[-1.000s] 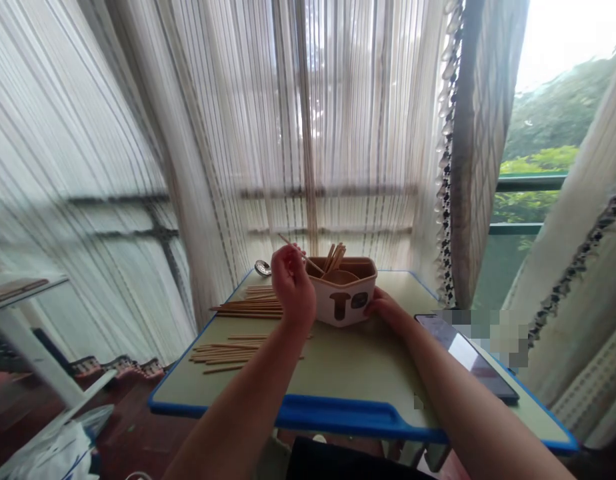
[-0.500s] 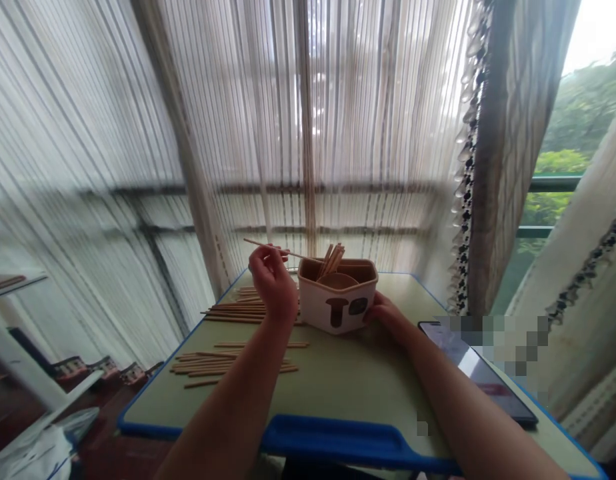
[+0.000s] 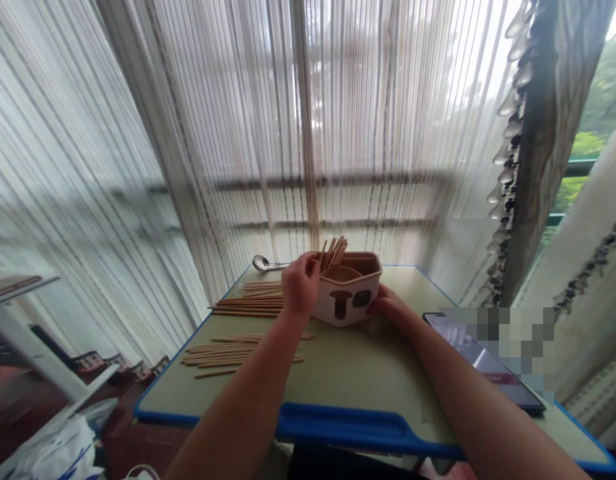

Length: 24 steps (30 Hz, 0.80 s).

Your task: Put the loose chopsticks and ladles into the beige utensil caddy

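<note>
Slender pale wooden sticks point(image 3: 337, 253) bunched aslant inside a white, brown-lined angular container point(image 3: 350, 310)

The container was stood on a pale, smooth tabletop point(image 3: 353, 373) edged in blue, toward the far side and near the middle. Its white front was faceted and marked with a brown T-like shape and a dark rounded patch; its brown rim was angular, and a curved brown edge was seen within. The sticks inside, thin and straight, were gathered at its left, their tips raised above the rim.

The left hand point(image 3: 302, 283) was held at the container's left rim, its fingers bent beside the sticks; whether one was gripped cannot be told. By the right hand point(image 3: 385, 303) the container's right side was grasped.

To the left, darker brown wooden sticks point(image 3: 248, 307) were laid in a row, with loose light-brown wooden sticks point(image 3: 223, 353) spread nearer. Beyond them was placed a shiny perforated metal skimmer point(image 3: 260, 263). A glossy, dark-framed flat device point(image 3: 488, 367) was set at right. A sheer, striped curtain point(image 3: 238, 133) was hung behind.
</note>
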Available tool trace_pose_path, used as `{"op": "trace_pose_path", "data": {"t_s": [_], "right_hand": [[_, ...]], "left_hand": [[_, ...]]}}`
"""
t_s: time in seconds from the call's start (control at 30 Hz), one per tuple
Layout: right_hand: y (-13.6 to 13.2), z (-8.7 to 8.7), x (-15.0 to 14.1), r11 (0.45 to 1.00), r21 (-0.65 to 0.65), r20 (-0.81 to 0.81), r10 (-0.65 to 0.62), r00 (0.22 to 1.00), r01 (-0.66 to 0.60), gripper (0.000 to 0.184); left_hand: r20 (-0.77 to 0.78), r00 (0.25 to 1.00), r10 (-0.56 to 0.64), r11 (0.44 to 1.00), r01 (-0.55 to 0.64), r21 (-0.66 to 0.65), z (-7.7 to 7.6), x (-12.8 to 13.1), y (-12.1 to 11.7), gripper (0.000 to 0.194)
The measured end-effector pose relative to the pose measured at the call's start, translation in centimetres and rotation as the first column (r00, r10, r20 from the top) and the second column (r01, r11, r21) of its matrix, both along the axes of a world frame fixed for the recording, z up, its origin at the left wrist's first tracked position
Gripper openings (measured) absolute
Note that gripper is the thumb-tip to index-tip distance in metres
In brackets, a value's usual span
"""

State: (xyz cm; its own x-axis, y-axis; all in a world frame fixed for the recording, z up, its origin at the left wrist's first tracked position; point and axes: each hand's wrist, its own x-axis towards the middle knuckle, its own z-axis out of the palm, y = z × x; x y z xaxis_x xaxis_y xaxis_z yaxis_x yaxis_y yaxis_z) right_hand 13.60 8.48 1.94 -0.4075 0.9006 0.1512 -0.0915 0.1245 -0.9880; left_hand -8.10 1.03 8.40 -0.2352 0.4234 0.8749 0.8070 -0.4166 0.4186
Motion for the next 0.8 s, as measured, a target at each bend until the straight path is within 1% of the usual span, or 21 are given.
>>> {"op": "trace_pose_path", "data": {"t_s": [0.1, 0.23, 0.33, 0.4, 0.5, 0.63, 0.73, 0.8], "right_hand": [[-0.1, 0.1, 0.1, 1.000, -0.015, -0.016, 0.007, 1.000, -0.007, 0.047], [-0.2, 0.2, 0.2, 1.000, -0.016, -0.013, 0.017, 1.000, -0.017, 0.050], [-0.2, 0.2, 0.1, 1.000, -0.004, -0.010, 0.020, 1.000, -0.020, 0.049], [-0.2, 0.2, 0.0, 1.000, -0.010, -0.010, 0.018, 1.000, -0.018, 0.049], [-0.2, 0.1, 0.0, 1.000, -0.015, -0.009, 0.009, 1.000, -0.010, 0.049], [-0.2, 0.2, 0.4, 1.000, 0.024, 0.021, 0.014, 1.000, -0.015, 0.044], [-0.3, 0.3, 0.6, 0.999, 0.041, 0.044, 0.010, 0.999, -0.012, 0.043], [-0.4, 0.3, 0.6, 0.999, 0.047, 0.049, 0.000, 0.999, -0.003, 0.044]], "left_hand": [[-0.032, 0.999, 0.011, 0.999, -0.012, -0.030, 0.1, 0.2, -0.1, 0.022], [-0.148, 0.989, 0.012, 0.997, -0.024, -0.079, 0.4, 0.8, -0.8, 0.020], [-0.169, 0.985, 0.034, 0.990, -0.056, -0.127, 0.4, 1.2, -1.2, 0.018], [-0.165, 0.985, 0.044, 0.989, -0.066, -0.131, 0.3, 1.4, -1.4, 0.017], [-0.147, 0.987, 0.062, 0.996, -0.071, -0.056, 0.1, 1.3, -1.5, 0.017], [-0.102, 0.989, 0.105, 0.988, -0.092, 0.123, 0.3, 0.7, -1.9, 0.019], [-0.010, 0.986, 0.164, 0.957, -0.156, 0.246, 0.9, -0.3, -3.3, 0.017], [0.068, 0.980, 0.189, 0.943, -0.200, 0.264, 1.1, -1.2, -4.6, 0.017]]}}
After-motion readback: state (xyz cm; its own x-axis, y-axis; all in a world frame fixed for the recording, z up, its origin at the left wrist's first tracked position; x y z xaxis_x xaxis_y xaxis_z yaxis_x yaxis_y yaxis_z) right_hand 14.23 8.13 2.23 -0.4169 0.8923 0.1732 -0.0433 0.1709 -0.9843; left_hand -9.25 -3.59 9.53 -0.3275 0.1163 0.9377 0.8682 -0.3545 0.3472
